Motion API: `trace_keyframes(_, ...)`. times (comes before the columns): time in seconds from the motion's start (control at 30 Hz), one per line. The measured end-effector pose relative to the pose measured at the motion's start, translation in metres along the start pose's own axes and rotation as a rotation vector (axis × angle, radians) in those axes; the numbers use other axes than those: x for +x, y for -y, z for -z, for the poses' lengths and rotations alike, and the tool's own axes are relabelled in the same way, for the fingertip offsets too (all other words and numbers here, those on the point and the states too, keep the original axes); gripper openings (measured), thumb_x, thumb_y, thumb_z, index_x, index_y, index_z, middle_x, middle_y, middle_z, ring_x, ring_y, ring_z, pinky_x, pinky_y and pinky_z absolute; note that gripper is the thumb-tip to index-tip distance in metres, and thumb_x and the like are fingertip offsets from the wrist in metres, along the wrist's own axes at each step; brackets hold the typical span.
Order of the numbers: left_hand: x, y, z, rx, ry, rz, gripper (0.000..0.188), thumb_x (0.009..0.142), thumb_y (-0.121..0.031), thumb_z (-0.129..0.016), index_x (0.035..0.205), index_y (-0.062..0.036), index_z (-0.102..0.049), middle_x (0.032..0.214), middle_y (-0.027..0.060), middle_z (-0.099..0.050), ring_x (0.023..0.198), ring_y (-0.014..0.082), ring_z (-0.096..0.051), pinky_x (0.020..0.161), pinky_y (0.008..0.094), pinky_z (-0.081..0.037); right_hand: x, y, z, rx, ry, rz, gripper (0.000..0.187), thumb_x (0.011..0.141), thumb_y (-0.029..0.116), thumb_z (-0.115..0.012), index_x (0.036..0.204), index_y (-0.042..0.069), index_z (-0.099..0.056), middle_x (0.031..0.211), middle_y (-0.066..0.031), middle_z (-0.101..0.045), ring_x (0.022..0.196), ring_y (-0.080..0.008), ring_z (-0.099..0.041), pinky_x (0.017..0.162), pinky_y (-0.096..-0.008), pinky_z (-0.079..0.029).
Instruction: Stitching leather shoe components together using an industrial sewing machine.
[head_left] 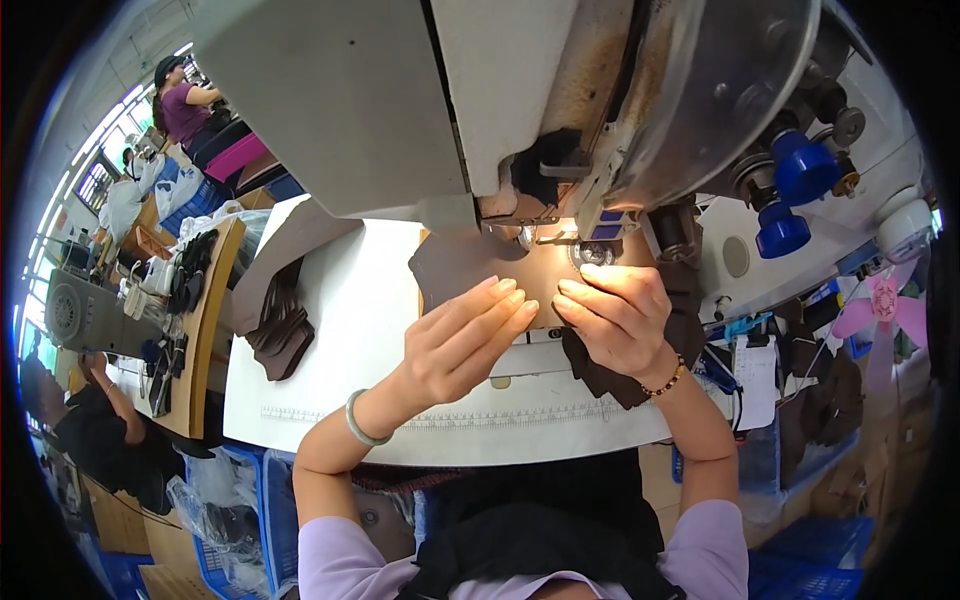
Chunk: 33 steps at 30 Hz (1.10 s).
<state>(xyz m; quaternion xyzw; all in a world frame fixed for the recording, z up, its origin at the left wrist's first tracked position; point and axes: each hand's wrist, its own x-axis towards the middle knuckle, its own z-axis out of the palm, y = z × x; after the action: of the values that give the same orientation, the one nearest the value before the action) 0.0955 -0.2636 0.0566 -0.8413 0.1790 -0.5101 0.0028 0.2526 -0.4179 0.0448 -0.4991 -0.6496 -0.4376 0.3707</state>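
A flat brown leather-like piece (455, 268) lies on the white sewing machine bed, under the lit needle area of a sewing machine (560, 100). My left hand (465, 345) is at its near edge, fingers together and tips pressing on it; the thumb is hidden. On the right, my right hand (622, 318) grips the piece with curled fingers, close to a round metal part (597, 252) beside the needle. More dark brown pieces (605, 365) hang under and beside my right wrist. At the left, a stack of dark brown pieces (283, 330) rests on the white tabletop.
A printed ruler scale (440, 420) runs along the near table edge (330, 430). Blue knobs (803, 170) stick out at the upper right, above a pink fan (882, 308). Blue crates (240, 500) stand below left. Co-workers (185, 110) sit at the far left.
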Motion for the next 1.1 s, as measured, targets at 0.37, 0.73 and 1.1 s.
trace_keyframes(0.37,0.0,0.001,-0.002,0.052,-0.069,-0.098,0.027,0.067,0.003,-0.07,0.094,0.004,-0.072,0.09,0.0097,-0.068,0.087,0.025,-0.069,0.079,0.0342,-0.062,-0.001,0.0,0.0,-0.015,0.015,0.025,0.02,0.074,0.011,-0.07,0.094,0.012,-0.07,0.099,0.0026,-0.069,0.089,-0.0165,-0.063,0.074,-0.0298,-0.046)
trace_keyframes(0.73,0.0,0.003,-0.001,0.03,-0.053,-0.124,0.028,0.065,0.003,-0.068,0.093,0.0047,-0.072,0.089,0.0104,-0.066,0.086,0.0249,-0.069,0.078,0.0344,-0.063,-0.013,-0.002,0.006,0.135,0.062,-0.009,0.033,0.07,0.006,-0.072,0.101,0.016,-0.072,0.107,0.0066,-0.065,0.095,-0.0119,-0.061,0.076,-0.0305,-0.036)
trace_keyframes(1.1,0.003,0.012,-0.006,0.051,-0.07,-0.095,0.021,0.068,0.004,-0.069,0.089,0.0036,-0.072,0.087,0.0101,-0.067,0.083,0.0248,-0.07,0.076,0.034,-0.063,-0.012,-0.009,-0.005,0.111,0.033,-0.047,0.032,0.073,0.009,-0.074,0.103,0.019,-0.072,0.106,0.0069,-0.066,0.085,-0.0107,-0.056,0.077,-0.0302,-0.037)
